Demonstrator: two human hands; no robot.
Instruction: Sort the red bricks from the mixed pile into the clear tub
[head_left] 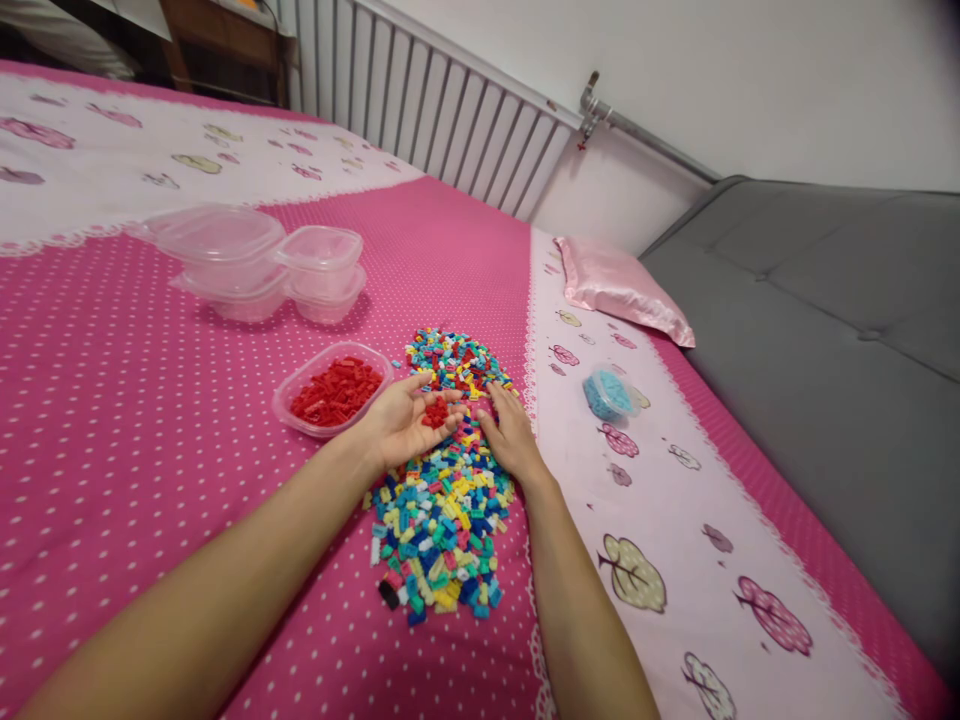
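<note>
a single view, from a camera worn on the person's head, looking forward and down across a pink bed (112, 420). both forearms enter from the near edge, so the left hand (401, 425) and right hand (510, 435) sit close, near the centre. the frame is tilted: a radiator (435, 110) stands far left, a grey sofa (825, 330) runs along the right.

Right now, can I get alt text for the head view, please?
The left hand, palm up, cups a few red bricks over a mixed-colour brick pile on a pink bed; the right hand rests on the pile. A tub holding more red ones sits beside the left hand.
</note>
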